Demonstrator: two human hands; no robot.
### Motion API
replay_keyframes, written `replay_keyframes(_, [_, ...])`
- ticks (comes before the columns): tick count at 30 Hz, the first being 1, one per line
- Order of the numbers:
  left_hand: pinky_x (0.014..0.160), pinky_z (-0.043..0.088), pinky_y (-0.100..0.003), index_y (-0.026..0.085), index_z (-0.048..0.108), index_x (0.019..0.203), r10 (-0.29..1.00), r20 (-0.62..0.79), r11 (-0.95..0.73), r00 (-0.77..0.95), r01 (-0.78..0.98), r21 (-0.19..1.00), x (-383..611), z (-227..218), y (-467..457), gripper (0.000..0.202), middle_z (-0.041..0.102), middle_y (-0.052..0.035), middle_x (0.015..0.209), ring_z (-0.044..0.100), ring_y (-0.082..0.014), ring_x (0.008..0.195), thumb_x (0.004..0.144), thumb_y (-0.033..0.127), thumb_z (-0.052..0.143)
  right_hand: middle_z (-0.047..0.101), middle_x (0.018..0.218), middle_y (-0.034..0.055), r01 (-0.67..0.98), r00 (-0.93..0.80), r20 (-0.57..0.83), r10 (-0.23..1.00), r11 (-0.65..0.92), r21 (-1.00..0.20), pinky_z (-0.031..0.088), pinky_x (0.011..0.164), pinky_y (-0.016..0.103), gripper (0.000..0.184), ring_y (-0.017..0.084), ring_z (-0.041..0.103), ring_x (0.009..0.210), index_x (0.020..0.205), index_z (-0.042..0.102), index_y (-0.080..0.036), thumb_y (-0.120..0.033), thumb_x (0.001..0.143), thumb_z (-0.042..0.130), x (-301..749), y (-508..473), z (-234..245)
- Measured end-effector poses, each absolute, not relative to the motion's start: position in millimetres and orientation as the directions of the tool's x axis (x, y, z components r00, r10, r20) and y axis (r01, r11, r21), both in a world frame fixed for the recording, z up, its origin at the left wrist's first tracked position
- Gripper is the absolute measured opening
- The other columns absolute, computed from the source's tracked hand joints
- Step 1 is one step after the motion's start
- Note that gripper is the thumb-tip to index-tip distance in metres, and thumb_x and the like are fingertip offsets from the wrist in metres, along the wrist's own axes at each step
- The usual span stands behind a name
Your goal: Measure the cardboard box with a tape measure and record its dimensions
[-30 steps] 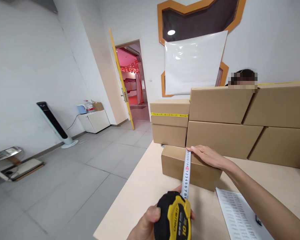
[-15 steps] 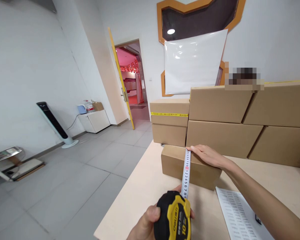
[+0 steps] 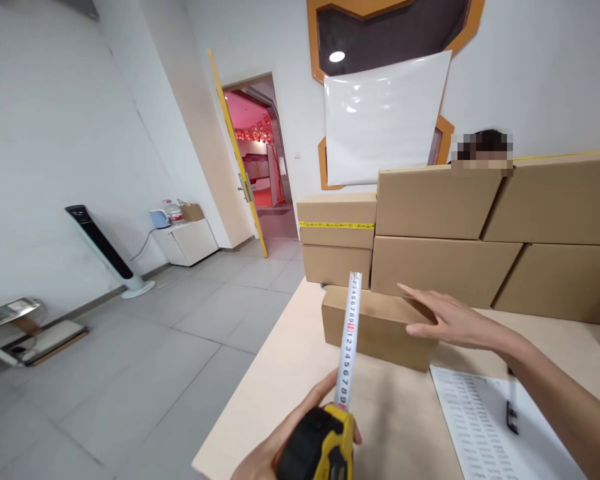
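Observation:
My left hand (image 3: 285,443) grips a black and yellow tape measure (image 3: 319,448) at the bottom edge of the view. Its white blade (image 3: 349,340) sticks up and forward, free in the air, its tip level with the near small cardboard box (image 3: 375,327). That box lies on the light wooden table (image 3: 290,380). My right hand (image 3: 447,320) hovers over the box's right end with fingers stretched out and holds nothing.
Larger cardboard boxes (image 3: 445,237) are stacked in rows behind the small one, one banded with yellow tape. A person's head shows behind them. A printed sheet (image 3: 485,427) with a black pen (image 3: 511,410) lies at right. Left of the table are grey floor, a tower fan (image 3: 103,247) and an open doorway.
My right hand has let go of the blade's tip and lifted off the box, moving right. The blade has risen off the box and swung slightly left, and the tape measure has dropped lower.

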State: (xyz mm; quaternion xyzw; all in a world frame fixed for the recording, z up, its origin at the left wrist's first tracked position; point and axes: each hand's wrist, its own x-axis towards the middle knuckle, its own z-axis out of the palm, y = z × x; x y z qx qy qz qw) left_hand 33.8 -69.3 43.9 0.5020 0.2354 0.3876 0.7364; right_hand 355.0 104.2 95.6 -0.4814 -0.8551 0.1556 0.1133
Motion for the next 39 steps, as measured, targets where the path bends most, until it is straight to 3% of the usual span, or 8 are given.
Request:
replay_keyframes(4, [0.092, 0.042, -0.040, 0.030, 0.016, 0.149, 0.867, -0.076, 0.019, 0.493, 0.120, 0.993, 1.3, 49.2, -82.1, 0.098, 0.060, -0.0092, 0.116, 0.057, -0.0274, 0.100, 0.069, 0.046, 0.070, 0.045, 0.144, 0.0052, 0.785, -0.532, 0.085, 0.843, 0.528, -0.323, 0.042, 0.098, 0.048, 0.071, 0.032, 0.044, 0.126, 0.145, 0.032, -0.034, -0.060, 0.082, 0.050, 366.1, 90.2, 83.9])
replay_keyframes(8, [0.096, 0.039, -0.044, 0.030, 0.023, 0.148, 0.793, -0.201, -0.140, 0.575, 0.492, 0.859, -13.1, 65.7, -78.6, 0.089, 0.051, -0.0085, 0.135, 0.055, -0.0336, 0.106, 0.071, 0.048, 0.064, 0.048, 0.140, 0.0069, 0.737, -0.572, 0.339, 0.747, 0.650, -0.188, 0.047, 0.093, 0.046, 0.066, 0.029, 0.047, 0.122, 0.146, 0.028, -0.034, -0.038, 0.085, 0.054, 355.2, 85.1, 63.6])
replay_keyframes(15, [0.088, 0.041, -0.050, 0.033, 0.013, 0.149, 0.721, -0.262, -0.452, 0.642, 0.722, 0.524, -0.1, 64.6, -53.7, 0.112, 0.048, -0.0117, 0.132, 0.056, -0.0375, 0.099, 0.053, 0.047, 0.069, 0.054, 0.129, 0.0113, 0.632, -0.706, 0.553, 0.443, 0.746, 0.209, 0.042, 0.103, 0.047, 0.060, 0.026, 0.047, 0.122, 0.145, 0.031, -0.024, -0.004, 0.089, 0.034, 348.3, 114.4, 15.6])
replay_keyframes(21, [0.075, 0.043, -0.050, 0.027, 0.014, 0.149, 0.754, -0.412, -0.491, 0.511, 0.856, 0.162, 18.5, 65.0, -36.0, 0.120, 0.051, -0.0148, 0.118, 0.054, -0.0321, 0.082, 0.041, 0.024, 0.066, 0.050, 0.135, 0.0101, 0.625, -0.735, 0.493, 0.466, 0.747, 0.226, 0.040, 0.106, 0.046, 0.059, 0.024, 0.041, 0.129, 0.143, 0.035, -0.024, -0.001, 0.090, 0.030, 355.8, 116.4, -2.8])
replay_keyframes(26, [0.075, 0.041, -0.048, 0.024, 0.011, 0.150, 0.734, -0.444, -0.513, 0.513, 0.848, 0.132, 26.7, 56.2, -27.5, 0.119, 0.050, -0.0158, 0.120, 0.052, -0.0317, 0.084, 0.043, 0.023, 0.064, 0.057, 0.129, 0.0088, 0.633, -0.666, 0.493, 0.560, 0.774, -0.024, 0.044, 0.100, 0.048, 0.049, 0.024, 0.049, 0.122, 0.133, 0.049, -0.026, -0.006, 0.092, 0.030, 366.6, 78.4, -4.5])
replay_keyframes(29, [0.076, 0.040, -0.047, 0.027, 0.010, 0.150, 0.704, -0.444, -0.509, 0.554, 0.830, 0.229, 27.7, 52.3, -26.9, 0.119, 0.051, -0.0128, 0.119, 0.052, -0.0293, 0.082, 0.043, 0.025, 0.064, 0.062, 0.120, 0.0098, 0.707, -0.384, 0.422, 0.821, 0.555, -0.439, 0.049, 0.092, 0.046, 0.036, 0.025, 0.057, 0.112, 0.125, 0.056, -0.026, -0.025, 0.096, 0.034, 370.9, 43.9, -0.4])
replay_keyframes(32, [0.075, 0.040, -0.046, 0.031, 0.012, 0.149, 0.670, -0.425, -0.525, 0.609, 0.793, 0.310, 29.0, 50.7, -27.8, 0.118, 0.051, -0.0114, 0.119, 0.052, -0.0282, 0.080, 0.043, 0.024, 0.063, 0.066, 0.115, 0.0091, 0.582, -0.234, 0.120, 0.965, 0.238, -0.778, 0.050, 0.091, 0.044, 0.041, 0.025, 0.061, 0.106, 0.123, 0.059, -0.025, -0.044, 0.096, 0.035, 371.1, 10.5, 7.4])
replay_keyframes(39, [0.071, 0.039, -0.043, 0.029, 0.003, 0.150, 0.634, -0.308, -0.581, 0.709, 0.700, 0.416, 52.6, 38.5, -31.6, 0.116, 0.050, -0.0138, 0.126, 0.050, -0.0306, 0.086, 0.049, 0.020, 0.059, 0.068, 0.115, 0.0076, 0.383, -0.230, -0.006, 0.973, 0.085, -0.920, 0.051, 0.088, 0.044, 0.042, 0.025, 0.063, 0.102, 0.118, 0.065, -0.026, -0.050, 0.091, 0.044, 345.3, -35.3, 11.9])
